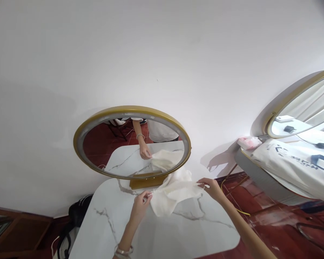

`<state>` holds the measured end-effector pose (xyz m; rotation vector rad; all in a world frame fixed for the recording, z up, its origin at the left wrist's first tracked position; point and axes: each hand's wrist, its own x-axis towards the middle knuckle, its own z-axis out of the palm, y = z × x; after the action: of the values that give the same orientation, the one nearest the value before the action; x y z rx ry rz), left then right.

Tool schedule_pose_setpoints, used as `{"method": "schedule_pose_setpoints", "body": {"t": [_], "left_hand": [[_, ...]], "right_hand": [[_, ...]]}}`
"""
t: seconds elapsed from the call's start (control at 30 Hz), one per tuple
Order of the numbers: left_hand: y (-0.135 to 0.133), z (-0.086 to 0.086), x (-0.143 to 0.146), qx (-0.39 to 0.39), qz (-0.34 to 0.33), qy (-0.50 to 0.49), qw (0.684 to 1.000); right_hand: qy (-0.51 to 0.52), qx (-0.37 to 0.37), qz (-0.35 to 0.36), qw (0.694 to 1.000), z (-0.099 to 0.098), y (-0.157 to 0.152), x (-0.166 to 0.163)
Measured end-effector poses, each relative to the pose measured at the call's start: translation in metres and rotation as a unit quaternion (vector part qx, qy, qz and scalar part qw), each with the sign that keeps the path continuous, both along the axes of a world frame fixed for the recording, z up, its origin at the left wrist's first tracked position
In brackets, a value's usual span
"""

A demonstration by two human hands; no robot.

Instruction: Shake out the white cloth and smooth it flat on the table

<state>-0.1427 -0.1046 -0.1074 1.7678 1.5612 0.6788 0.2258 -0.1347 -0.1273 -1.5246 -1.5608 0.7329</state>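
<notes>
A cream-white cloth [172, 192] hangs loosely between my two hands above a white marble table [162, 230]. My left hand [140, 204] pinches the cloth's left edge, a bracelet on its wrist. My right hand [211, 187] pinches the cloth's right corner. Behind the cloth a round gold-framed mirror [132, 142] stands on the table against the white wall, and it reflects a hand and the cloth.
A second gold-framed mirror [302, 104] stands at the right over another table [261, 172] with a white printed bag [294, 162] and a pink packet [248, 142]. A black bag [75, 216] lies on the dark red floor at the left. A yellow cable [233, 196] runs along the floor.
</notes>
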Motion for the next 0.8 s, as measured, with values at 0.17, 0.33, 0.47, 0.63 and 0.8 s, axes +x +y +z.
{"method": "schedule_pose_setpoints", "body": {"t": [0.17, 0.33, 0.47, 0.63, 0.8], "left_hand": [[-0.029, 0.027, -0.032, -0.039, -0.045, 0.033, 0.998], [-0.064, 0.047, -0.052, -0.053, -0.124, 0.040, 0.990], [-0.075, 0.084, -0.060, -0.032, -0.172, 0.005, 0.985], [-0.077, 0.147, -0.062, -0.002, -0.234, 0.013, 0.972], [-0.095, 0.198, -0.061, -0.002, -0.287, -0.037, 0.957]], "right_hand": [[-0.020, -0.026, 0.066, 0.997, 0.036, -0.041, -0.004], [-0.043, -0.056, 0.133, 0.989, 0.064, -0.082, -0.008], [-0.007, -0.046, 0.098, 0.994, 0.088, -0.104, -0.002], [0.046, -0.053, 0.041, 0.997, 0.142, -0.128, -0.005], [0.057, -0.036, 0.027, 0.997, 0.199, -0.174, 0.000]]}}
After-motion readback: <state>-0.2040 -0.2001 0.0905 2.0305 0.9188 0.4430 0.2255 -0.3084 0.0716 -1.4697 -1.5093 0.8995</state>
